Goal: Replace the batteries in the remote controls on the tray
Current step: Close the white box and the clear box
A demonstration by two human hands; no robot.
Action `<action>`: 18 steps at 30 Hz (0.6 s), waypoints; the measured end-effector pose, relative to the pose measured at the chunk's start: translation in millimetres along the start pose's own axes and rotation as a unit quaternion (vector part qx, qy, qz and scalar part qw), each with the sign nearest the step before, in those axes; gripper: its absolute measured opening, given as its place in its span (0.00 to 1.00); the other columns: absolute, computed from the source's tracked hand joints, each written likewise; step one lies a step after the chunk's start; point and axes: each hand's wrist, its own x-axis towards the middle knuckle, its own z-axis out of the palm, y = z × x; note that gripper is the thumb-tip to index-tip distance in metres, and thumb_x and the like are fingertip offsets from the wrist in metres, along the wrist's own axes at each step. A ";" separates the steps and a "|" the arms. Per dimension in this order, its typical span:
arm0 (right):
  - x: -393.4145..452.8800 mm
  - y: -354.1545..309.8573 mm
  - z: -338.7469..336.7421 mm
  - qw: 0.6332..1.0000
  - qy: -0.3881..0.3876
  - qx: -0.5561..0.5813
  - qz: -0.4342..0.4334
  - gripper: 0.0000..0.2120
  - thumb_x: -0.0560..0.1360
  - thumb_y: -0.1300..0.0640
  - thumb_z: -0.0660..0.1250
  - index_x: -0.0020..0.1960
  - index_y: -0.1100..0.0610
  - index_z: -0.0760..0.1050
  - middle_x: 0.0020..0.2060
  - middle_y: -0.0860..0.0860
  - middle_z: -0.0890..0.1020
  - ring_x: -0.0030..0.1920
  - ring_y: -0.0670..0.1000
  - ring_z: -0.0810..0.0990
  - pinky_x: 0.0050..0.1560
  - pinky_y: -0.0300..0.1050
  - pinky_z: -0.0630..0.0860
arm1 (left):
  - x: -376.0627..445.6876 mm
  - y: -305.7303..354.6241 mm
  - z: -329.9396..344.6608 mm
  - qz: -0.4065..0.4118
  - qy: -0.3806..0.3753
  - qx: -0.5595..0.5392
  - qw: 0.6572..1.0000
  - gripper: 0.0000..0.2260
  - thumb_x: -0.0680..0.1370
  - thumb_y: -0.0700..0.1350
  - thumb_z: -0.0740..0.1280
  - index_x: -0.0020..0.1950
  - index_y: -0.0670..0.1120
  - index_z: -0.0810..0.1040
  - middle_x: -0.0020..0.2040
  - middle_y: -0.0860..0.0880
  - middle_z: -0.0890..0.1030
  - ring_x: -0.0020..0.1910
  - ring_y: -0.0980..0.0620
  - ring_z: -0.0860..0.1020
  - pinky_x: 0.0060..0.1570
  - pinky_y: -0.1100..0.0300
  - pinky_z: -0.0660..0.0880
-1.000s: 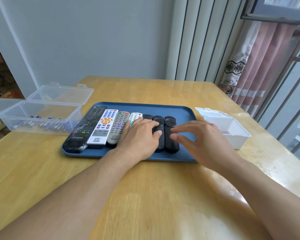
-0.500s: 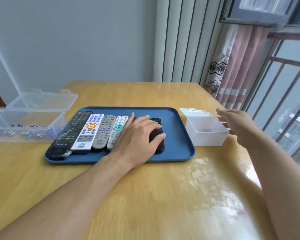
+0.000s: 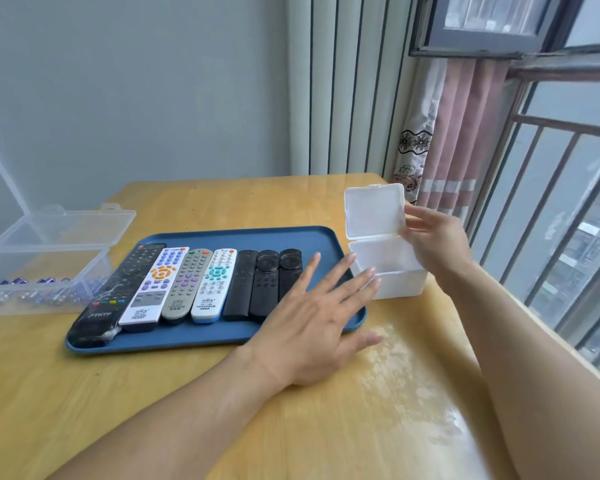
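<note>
The left hand (image 3: 312,327) hovers flat, palm down, fingers (image 3: 343,275) spread and pointing far and right — thumb out to the right, nothing held. The right hand (image 3: 433,244) is raised further off, fingers loosely curled leftward, its forearm running back to the near right.

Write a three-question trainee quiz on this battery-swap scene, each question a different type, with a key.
1. Count: how many remote controls lie on the blue tray?
2. True or false: the lid of the white box stands raised, with the right hand at its edge.
3. Multiple choice: the batteries sit in A) the white box, B) the clear box left of the tray, C) the tray.

Key: 1. seven; 2. true; 3. B.
</note>
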 end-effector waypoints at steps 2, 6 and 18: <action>-1.2 -4.7 -3.6 0.998 0.028 -0.050 -0.039 0.14 0.77 0.61 0.66 0.58 0.49 0.83 0.48 0.46 0.87 0.50 0.46 0.84 0.55 0.48 0.80 | -0.6 -0.6 1.1 -0.003 -0.019 0.002 1.000 0.33 0.83 0.67 0.49 0.83 0.51 0.53 0.83 0.59 0.46 0.80 0.59 0.34 0.79 0.45 0.37; -8.8 -15.0 -8.8 1.000 0.024 0.013 -0.009 0.16 0.76 0.57 0.55 0.44 0.53 0.83 0.44 0.48 0.86 0.45 0.50 0.84 0.50 0.54 0.81 | 0.9 -0.1 -0.7 -0.009 -0.011 -0.016 1.000 0.34 0.82 0.68 0.49 0.83 0.52 0.52 0.83 0.58 0.48 0.80 0.60 0.35 0.80 0.47 0.38; -7.9 -12.5 -15.3 0.986 -0.051 -0.155 0.030 0.08 0.71 0.52 0.77 0.48 0.52 0.82 0.49 0.48 0.83 0.49 0.49 0.81 0.46 0.43 0.77 | 8.4 5.4 7.0 -0.018 0.114 0.043 0.992 0.36 0.82 0.64 0.55 0.84 0.45 0.51 0.84 0.49 0.51 0.83 0.51 0.46 0.79 0.41 0.53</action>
